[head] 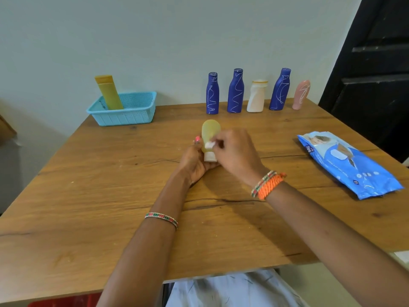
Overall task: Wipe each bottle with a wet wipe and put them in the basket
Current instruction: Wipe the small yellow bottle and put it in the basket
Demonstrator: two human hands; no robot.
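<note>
Table: a wooden table (110, 196) with visible grain, knots and dark cracks is seen filling the lower and middle frame.
Left hand: the left hand (194, 162) is curled round the lower end of the small tube, its white cap cupped in the palm, at frame centre.
Right hand: a small bunched white wet wipe (209, 144) is pinched by the right hand (234, 154) and pressed against the tube's side.
Held bottle: a pale yellow, translucent, soft-looking tube (210, 131) with a rounded flat end is held above the table; its long axis runs roughly upright, rounded end toward the wall, cap toward the person.
Wipes pack: a glossy, crinkled blue wipes pack (354, 169) is laid flat at the right edge, well apart from the hands.
Basket: a light blue perforated plastic basket (124, 116) is set at the upper left by the wall; a tall yellow bottle (109, 93) is leant inside it, tilted.
Row: at the upper right, along the wall, three dark blue bottles (235, 91) with white scribbles, a white bottle (256, 96) and a pink bottle (301, 95) are stood upright.
</note>
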